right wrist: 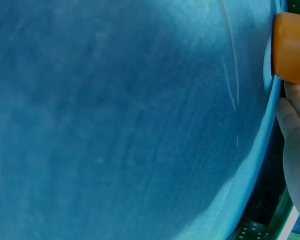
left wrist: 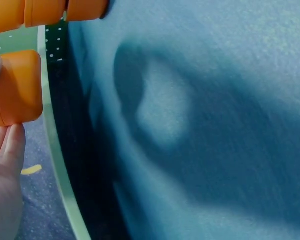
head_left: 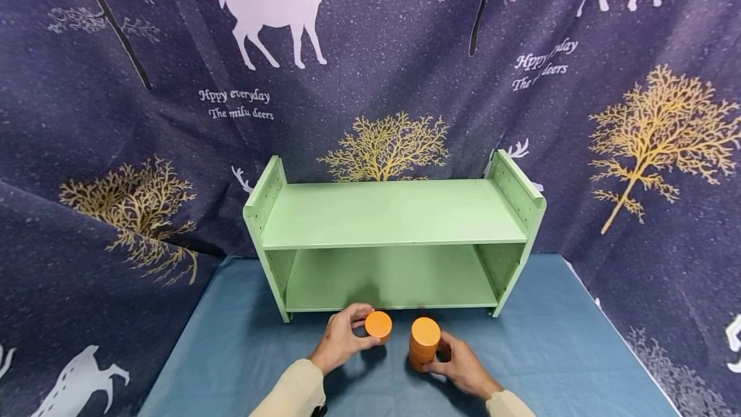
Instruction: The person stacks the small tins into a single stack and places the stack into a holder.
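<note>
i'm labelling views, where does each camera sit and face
Head: on the head, facing forward-down at the shelf; left hand, right hand, sleeves show.
Left wrist: on that wrist, facing cloth, lone piece and stack; part of left hand shows.
Right wrist: on that wrist, facing cloth, stack at edge; part of right hand shows.
Head and left wrist share the lone piece.

Backdrop cloth [head_left: 370, 82], printed in white: left lettering [head_left: 236, 105], "Hppy everyday / The milu deers"; right lettering [head_left: 544, 64], "Hppy … / The … deers", remainder distorted by a fold
</note>
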A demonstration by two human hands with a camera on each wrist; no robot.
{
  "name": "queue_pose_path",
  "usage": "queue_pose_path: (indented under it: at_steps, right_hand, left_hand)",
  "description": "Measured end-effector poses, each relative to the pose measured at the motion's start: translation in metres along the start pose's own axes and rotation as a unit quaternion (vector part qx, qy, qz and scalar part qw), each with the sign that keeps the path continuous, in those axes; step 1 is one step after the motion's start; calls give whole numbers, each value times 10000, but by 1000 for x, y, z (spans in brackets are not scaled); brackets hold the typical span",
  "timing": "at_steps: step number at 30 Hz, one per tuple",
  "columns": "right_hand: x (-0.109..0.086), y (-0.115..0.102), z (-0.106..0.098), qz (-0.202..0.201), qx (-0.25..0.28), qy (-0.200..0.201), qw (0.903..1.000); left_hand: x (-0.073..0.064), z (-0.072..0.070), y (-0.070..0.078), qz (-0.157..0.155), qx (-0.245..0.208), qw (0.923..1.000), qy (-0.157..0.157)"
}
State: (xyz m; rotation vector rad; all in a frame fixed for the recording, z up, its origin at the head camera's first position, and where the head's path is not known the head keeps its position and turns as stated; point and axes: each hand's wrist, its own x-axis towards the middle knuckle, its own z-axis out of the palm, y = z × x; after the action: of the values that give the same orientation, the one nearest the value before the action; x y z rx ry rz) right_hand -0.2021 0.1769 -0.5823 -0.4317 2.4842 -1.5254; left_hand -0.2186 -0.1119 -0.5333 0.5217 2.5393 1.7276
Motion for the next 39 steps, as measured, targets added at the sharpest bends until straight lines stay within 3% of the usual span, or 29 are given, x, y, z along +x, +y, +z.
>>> queue_pose_path:
  at_steps: [21, 39]
  right_hand:
    - [0, 0, 0, -38, -57, 6, 10000]
    - [0, 1, 0, -85, -134, 20, 9999]
  left_hand:
    - [1, -5, 22, 358, 226, 9990, -129]
    - [4, -4, 41, 400, 114, 9988, -246]
